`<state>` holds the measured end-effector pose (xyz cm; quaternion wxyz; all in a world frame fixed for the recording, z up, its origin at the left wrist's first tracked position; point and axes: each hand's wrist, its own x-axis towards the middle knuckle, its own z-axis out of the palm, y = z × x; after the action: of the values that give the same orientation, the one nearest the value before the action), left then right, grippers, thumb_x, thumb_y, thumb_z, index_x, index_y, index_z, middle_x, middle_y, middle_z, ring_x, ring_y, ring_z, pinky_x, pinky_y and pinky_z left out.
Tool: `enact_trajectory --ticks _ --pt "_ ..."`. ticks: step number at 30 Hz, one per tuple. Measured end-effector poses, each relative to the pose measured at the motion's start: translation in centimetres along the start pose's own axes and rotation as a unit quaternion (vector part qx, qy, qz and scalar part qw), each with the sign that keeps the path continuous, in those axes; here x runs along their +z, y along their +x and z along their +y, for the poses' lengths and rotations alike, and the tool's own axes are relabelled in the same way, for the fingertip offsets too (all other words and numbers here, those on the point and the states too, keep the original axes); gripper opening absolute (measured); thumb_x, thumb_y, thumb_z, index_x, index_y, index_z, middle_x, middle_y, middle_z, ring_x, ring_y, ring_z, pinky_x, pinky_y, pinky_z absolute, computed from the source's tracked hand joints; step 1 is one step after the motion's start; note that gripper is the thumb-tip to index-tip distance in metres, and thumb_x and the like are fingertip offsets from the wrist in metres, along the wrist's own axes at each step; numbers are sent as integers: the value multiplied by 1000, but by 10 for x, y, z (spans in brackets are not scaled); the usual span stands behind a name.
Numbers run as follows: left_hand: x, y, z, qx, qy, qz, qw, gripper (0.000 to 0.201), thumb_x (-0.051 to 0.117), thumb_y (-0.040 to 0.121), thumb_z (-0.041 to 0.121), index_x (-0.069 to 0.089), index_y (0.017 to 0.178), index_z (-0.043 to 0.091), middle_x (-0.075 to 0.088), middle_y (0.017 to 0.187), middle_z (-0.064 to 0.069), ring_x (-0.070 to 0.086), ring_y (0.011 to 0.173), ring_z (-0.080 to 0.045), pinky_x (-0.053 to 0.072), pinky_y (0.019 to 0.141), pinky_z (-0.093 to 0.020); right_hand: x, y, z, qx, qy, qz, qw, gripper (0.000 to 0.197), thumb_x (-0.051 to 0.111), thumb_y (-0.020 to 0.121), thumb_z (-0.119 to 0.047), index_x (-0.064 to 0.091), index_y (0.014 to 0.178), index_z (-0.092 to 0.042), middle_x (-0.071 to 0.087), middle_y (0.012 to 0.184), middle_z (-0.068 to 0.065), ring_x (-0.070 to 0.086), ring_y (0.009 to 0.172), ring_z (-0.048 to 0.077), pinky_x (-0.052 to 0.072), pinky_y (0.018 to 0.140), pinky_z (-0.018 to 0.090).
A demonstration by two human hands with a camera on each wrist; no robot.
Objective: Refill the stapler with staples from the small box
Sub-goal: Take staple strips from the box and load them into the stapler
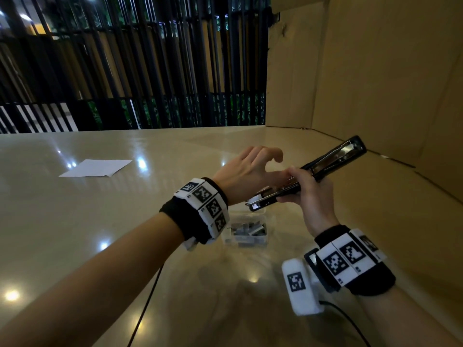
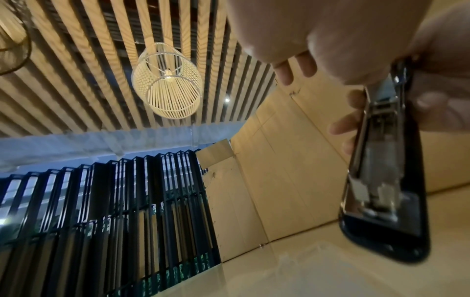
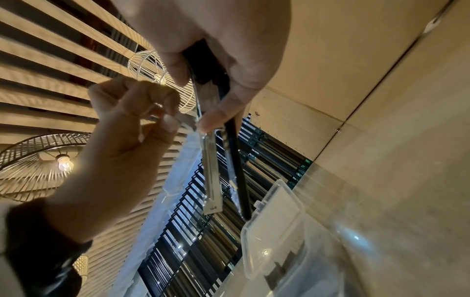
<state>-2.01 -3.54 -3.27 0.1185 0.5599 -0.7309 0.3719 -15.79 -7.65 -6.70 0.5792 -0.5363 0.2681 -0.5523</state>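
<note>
The right hand [image 1: 309, 194] grips the opened stapler [image 1: 333, 160] above the small box [image 1: 246, 230] near the desk's [image 1: 100, 221] right edge; the left hand [image 1: 246, 169] seemingly pinches staples at its channel.

I see a black stapler [image 1: 333, 161] with silver metal inside, grey staples [image 1: 246, 232] in a clear box [image 1: 246, 216], white paper [image 1: 96, 167] at ten o'clock, a glossy beige table [image 1: 100, 209].

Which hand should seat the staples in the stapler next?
Left. The left hand pinches a staple strip right at the open stapler. The right hand grips the stapler's body, so it's occupied steadying it.
</note>
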Motion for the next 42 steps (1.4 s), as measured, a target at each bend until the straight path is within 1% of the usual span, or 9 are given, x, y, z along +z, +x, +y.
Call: enact_trajectory --ticks 2,4,7,11,16,23,32,37,42 --pt "-7 4 -4 -7 -29 -44 999 29 52 90 29 53 117 18 44 129 -4 35 113 -10 27 93 -14 -1 2 1 3 3 14 1000 19 55 90 -14 63 76 -3 66 80 14 66 73 24 56 52 27" --pt "-12 4 -14 -26 -85 -89 992 20 52 90 23 58 109 20 38 132 -9 36 116 -18 31 94 -20 -3 6 3 9 7 39 999 18 57 89 -13 64 76 -2 66 79 10 64 72 22 55 50 24" --pt "-10 -6 -27 -47 -85 -190 977 17 51 89 27 57 104 24 34 128 -7 34 113 -18 30 94 -24 -6 12 5 16 17 81 996 17 57 87 -11 63 77 1 65 77 9 64 70 21 54 46 22" --pt "7 -25 -24 3 -29 -378 926 19 55 87 27 57 105 30 36 123 -5 37 111 -22 39 93 -31 -11 18 7 22 41 115 992 13 57 87 -12 60 79 -2 64 80 11 64 68 20 53 44 21" --pt "31 -36 -19 21 -32 -458 888 20 57 85 30 62 104 31 37 123 -5 36 111 -24 35 87 -30 -13 21 6 26 62 125 990 12 56 88 -11 57 77 -6 64 77 11 62 67 19 52 43 22" --pt "39 -30 -18 -122 -198 -415 880 23 60 84 32 63 104 22 47 118 -7 46 109 -23 40 94 -34 -15 23 6 24 66 129 989 13 56 88 -11 56 75 -8 63 75 9 62 65 18 51 43 22" --pt "42 -28 -11 -173 -285 -398 855 20 62 84 21 65 98 8 68 103 -11 63 87 -21 48 82 -27 -16 24 6 31 62 125 990 14 56 87 -11 60 86 3 63 77 9 62 66 18 53 44 22" --pt "33 -28 -25 -263 -426 -349 792 9 61 85 15 53 80 17 69 88 -5 62 61 -6 45 51 -12 -16 23 6 40 69 120 990 14 56 87 -11 59 81 2 62 76 9 62 65 18 52 44 21" --pt "28 -36 -33 -339 -548 -311 699 19 52 88 1 60 105 2 67 75 1 65 56 0 54 59 -12 -15 23 6 42 69 119 990 16 56 87 -11 60 79 2 63 76 11 62 66 19 52 44 22"
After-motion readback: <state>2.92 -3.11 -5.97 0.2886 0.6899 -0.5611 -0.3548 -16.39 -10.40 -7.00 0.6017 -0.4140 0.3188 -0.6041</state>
